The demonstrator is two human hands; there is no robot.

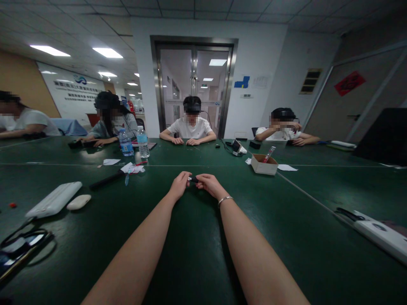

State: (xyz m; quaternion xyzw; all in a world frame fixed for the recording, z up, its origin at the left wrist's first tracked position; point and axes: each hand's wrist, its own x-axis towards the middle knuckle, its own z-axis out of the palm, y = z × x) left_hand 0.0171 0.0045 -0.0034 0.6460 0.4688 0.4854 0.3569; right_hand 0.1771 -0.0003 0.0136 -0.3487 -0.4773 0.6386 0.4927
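We hold a small dark object [192,179] between our 2 hands, out ahead of us and just above the green surface [197,237]. It is too small to name more closely; a pale or shiny spot shows at its left end. Its long axis runs left to right, from one grip to the other.

Our left hand [179,184] pinches the left end, fingers curled closed on it. Our right hand [208,184], with a bracelet [225,199] at the wrist, closes on the right end, fingertips meeting the object from the other side. Both hands touch it, neither clearly nearer, and the knuckles almost meet over the middle.

Well apart to the left lie a white case [54,199] and a pale oval piece [78,202]. Farther off stand 2 water bottles [143,142], and to the right an open cardboard box [263,164]. 4 other people sit across the surface, their hands near their own things.
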